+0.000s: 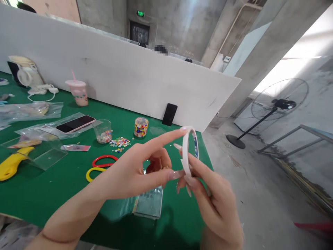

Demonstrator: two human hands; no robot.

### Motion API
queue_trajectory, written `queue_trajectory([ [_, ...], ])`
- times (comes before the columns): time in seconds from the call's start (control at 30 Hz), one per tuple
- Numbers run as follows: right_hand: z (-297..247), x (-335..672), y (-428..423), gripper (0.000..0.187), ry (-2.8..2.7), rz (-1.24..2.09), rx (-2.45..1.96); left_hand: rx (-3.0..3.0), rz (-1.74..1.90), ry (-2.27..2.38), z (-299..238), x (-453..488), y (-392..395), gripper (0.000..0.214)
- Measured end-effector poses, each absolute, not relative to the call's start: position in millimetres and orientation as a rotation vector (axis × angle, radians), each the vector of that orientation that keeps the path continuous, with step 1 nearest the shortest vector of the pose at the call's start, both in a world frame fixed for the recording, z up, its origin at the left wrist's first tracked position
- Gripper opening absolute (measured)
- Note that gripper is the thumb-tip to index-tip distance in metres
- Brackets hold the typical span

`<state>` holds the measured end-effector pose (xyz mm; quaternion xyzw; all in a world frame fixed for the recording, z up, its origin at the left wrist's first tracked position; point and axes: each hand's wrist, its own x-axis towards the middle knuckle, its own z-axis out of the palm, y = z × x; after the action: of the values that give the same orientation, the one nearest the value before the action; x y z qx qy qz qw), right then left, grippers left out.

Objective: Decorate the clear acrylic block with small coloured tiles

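Observation:
A narrow roll of white tape [185, 151] with blue print inside its ring stands upright between my hands, above the table's right side. My right hand [214, 194] pinches its lower edge between thumb and fingers. From the other side, my left hand [140, 166] spans the roll, index fingertip on top and thumb at the bottom; its other fingers are curled. A short tape end sticks out near the roll's lower left. Below my left hand lies a clear glass-like box [148, 205], partly hidden. Scissors with red and yellow handles [104, 160] lie left of it, blades covered by my hand.
Loose mosaic tiles [120, 143] lie beside a clear cup of tiles [103, 133] and a mosaic-covered jar [141, 127]. Phones [169, 114], a pink cup [78, 92], a glue tube [76, 148] and a yellow tool [15, 163] stand around. A white partition [117, 76] borders the back.

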<state>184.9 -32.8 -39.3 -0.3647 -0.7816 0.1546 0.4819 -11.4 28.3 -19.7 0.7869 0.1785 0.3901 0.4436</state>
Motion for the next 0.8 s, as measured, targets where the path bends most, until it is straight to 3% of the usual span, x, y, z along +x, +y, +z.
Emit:
queue_trajectory([
  [0.23,-45.3,181.6,-41.8,0.035,-1.740,0.212,-0.938,2.116,1.049,0.345,-21.9,-11.7,15.0,0.065],
  [0.4,-46.6,178.4,-44.0,0.035,-1.660,0.156,-0.943,2.055,1.126,0.282,-14.3,-13.1,2.9,0.053],
  [0.5,-44.0,177.2,-45.7,0.034,-1.665,0.161,-0.988,1.941,1.354,0.259,-14.2,-14.1,3.1,0.051],
  [0.63,-39.4,178.1,-51.2,0.033,-1.722,0.228,-0.976,1.962,1.612,0.327,-20.1,-12.9,9.3,0.026],
  [0.8,-36.9,179.3,-56.3,0.032,-1.734,0.256,-0.940,2.005,1.600,0.296,-21.1,-9.6,8.9,0.027],
])
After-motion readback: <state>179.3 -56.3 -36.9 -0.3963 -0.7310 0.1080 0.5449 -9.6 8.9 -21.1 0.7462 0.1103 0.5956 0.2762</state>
